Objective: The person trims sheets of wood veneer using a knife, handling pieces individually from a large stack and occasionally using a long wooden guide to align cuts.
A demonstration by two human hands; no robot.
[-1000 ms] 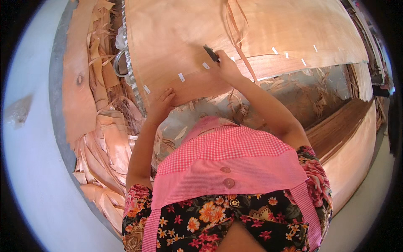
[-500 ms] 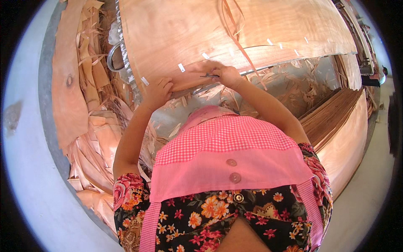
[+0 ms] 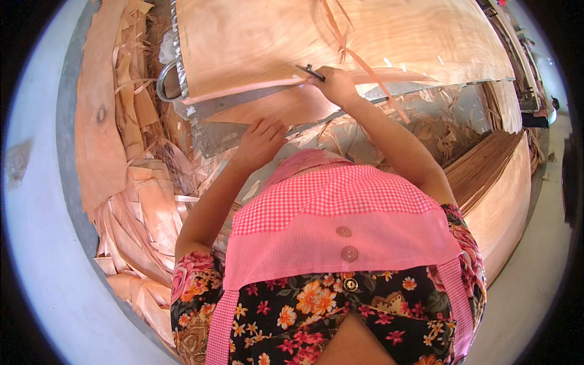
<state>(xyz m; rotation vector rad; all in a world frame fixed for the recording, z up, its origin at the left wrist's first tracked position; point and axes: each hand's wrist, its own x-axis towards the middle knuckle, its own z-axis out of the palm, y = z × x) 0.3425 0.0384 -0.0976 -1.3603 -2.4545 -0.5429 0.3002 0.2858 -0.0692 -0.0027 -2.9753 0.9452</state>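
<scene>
A pale wood veneer sheet (image 3: 243, 42), with small white tape pieces along its right part, covers a grey work surface (image 3: 226, 140). A long piece of veneer (image 3: 280, 104) lies partly separated along the near edge, with grey showing behind it. My right hand (image 3: 334, 88) is closed on a dark hand tool (image 3: 309, 71), perhaps a cutter, over that cut edge. My left hand (image 3: 260, 141) is lower left, its fingers slightly curved and apart at the near edge of the separated piece; whether they touch it is hard to tell.
Torn veneer scraps (image 3: 137, 225) heap along the left beside a metal bowl (image 3: 169, 82). A thin strip (image 3: 383, 90) hangs over the sheet's front edge. Scraps lie below the work surface. Stacked veneer (image 3: 477, 164) stands at right. A pink checked apron (image 3: 328, 194) covers my front.
The near veneer piece has come away toward me, exposing grey surface. My left hand has moved right and down; my right hand has risen with the tool since half a second ago.
</scene>
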